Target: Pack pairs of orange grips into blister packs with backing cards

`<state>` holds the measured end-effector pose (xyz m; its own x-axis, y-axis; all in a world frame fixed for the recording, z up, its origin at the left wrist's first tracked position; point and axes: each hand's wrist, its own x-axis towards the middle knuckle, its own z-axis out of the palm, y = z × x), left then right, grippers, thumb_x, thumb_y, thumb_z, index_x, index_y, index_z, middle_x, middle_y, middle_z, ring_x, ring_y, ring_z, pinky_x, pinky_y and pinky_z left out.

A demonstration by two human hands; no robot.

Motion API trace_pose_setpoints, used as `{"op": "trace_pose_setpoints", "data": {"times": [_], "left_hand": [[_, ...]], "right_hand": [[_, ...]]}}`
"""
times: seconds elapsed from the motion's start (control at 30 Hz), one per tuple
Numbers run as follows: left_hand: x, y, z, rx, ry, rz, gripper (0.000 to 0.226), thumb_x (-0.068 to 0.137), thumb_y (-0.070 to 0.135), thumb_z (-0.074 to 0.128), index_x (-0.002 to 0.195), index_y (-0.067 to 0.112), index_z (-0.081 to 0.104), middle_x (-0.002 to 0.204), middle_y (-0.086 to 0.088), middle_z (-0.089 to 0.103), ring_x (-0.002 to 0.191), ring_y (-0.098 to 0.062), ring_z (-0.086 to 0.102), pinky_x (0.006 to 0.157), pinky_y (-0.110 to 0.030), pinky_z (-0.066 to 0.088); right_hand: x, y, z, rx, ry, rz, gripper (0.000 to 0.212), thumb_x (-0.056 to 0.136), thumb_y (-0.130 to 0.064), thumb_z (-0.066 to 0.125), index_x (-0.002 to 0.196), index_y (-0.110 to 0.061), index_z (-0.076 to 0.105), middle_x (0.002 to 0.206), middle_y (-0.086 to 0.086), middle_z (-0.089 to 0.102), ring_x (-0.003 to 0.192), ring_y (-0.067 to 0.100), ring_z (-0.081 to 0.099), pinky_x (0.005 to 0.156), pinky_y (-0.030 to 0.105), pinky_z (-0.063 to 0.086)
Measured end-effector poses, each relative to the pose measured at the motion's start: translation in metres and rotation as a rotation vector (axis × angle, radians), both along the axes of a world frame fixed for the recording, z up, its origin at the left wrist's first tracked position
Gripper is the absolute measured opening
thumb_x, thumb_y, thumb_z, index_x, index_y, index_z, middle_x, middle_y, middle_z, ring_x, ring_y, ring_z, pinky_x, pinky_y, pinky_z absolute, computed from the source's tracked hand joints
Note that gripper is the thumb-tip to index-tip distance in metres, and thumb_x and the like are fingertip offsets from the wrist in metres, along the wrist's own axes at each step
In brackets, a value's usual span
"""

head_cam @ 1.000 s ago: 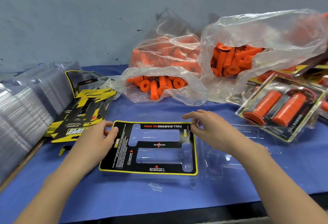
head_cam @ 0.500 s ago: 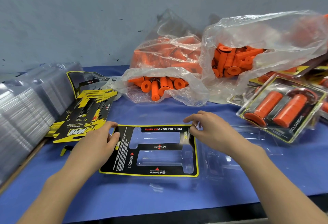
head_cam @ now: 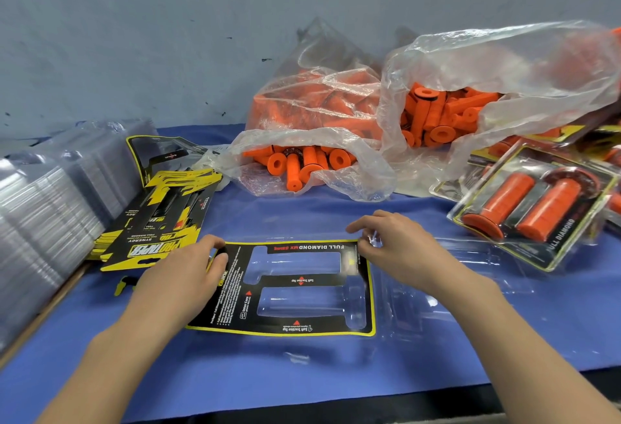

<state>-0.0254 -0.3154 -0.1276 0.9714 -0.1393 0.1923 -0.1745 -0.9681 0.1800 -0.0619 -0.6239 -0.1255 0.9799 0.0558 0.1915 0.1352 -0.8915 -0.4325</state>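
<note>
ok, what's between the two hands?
Head view: the backing card spans the gap; left hand and right hand each hold a far corner.

- The left hand [head_cam: 181,272] lies palm down, its fingers curled over the left edge of the card [head_cam: 302,280].
- The right hand [head_cam: 400,248] is also palm down, forefinger stretched forward, fingertips pinching the card's far right corner.
- Both forearms are bare, reaching in from behind the hands and angling toward each other.

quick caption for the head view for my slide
Packing bench: left hand and right hand pinch a backing card on a clear blister; bags of orange grips behind, finished pack at right.
</note>
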Motion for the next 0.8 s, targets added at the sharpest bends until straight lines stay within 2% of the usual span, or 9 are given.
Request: {"op": "trace_pose_setpoints", "data": {"times": [0.2,0.3,0.47,0.57,0.7,0.8], "left_hand": [[-0.002,-0.002,-0.002,0.03,-0.027,0.002,0.027,0.101,0.044,0.039,0.123,0.033,0.051,0.109,0.005,0.067,0.1,-0.021,0.062,0.069,-0.034,0.049],[-0.003,-0.003,-0.005,0.08,-0.042,0.006,0.03,0.101,0.048,0.034,0.123,0.034,0.049,0.117,0.008,0.057,0.104,-0.02,0.061,0.074,-0.035,0.05],[-0.007,-0.003,-0.011,0.142,-0.05,0.022,0.032,0.1,0.051,0.033,0.122,0.034,0.049,0.107,0.007,0.041,0.091,-0.019,0.062,0.061,-0.032,0.043],[-0.008,-0.003,-0.013,0.165,-0.105,0.012,0.032,0.1,0.049,0.035,0.121,0.031,0.053,0.108,0.007,0.044,0.092,-0.016,0.06,0.06,-0.029,0.041],[-0.007,-0.006,-0.017,0.226,-0.162,-0.106,0.032,0.1,0.041,0.043,0.12,0.025,0.062,0.116,0.005,0.057,0.105,-0.02,0.054,0.084,-0.034,0.045],[-0.009,-0.007,-0.017,0.215,-0.205,-0.139,0.024,0.096,0.033,0.057,0.11,0.019,0.07,0.11,0.002,0.065,0.101,-0.025,0.059,0.083,-0.04,0.046]], "right_hand": [[0.0,0.002,0.0,-0.014,-0.012,-0.013,0.03,0.096,-0.029,0.047,0.121,-0.035,0.063,0.106,-0.012,0.059,0.102,0.013,0.053,0.087,0.032,0.044],[0.0,0.003,0.0,-0.034,-0.022,-0.016,0.03,0.097,-0.028,0.046,0.122,-0.034,0.063,0.107,-0.011,0.059,0.102,0.014,0.053,0.085,0.032,0.044],[0.001,0.003,-0.001,-0.044,-0.028,-0.013,0.03,0.097,-0.028,0.046,0.122,-0.034,0.062,0.105,-0.012,0.056,0.102,0.014,0.053,0.084,0.031,0.043],[0.001,0.003,-0.002,-0.051,-0.033,-0.01,0.029,0.098,-0.029,0.046,0.121,-0.034,0.062,0.1,-0.015,0.052,0.1,0.013,0.053,0.08,0.029,0.041],[0.001,0.003,-0.002,-0.041,-0.043,-0.012,0.029,0.097,-0.028,0.047,0.12,-0.034,0.063,0.097,-0.016,0.05,0.1,0.013,0.052,0.081,0.029,0.042],[0.001,0.002,0.0,-0.03,-0.035,-0.015,0.029,0.097,-0.027,0.047,0.12,-0.034,0.063,0.097,-0.015,0.05,0.1,0.013,0.052,0.084,0.031,0.044]]}}
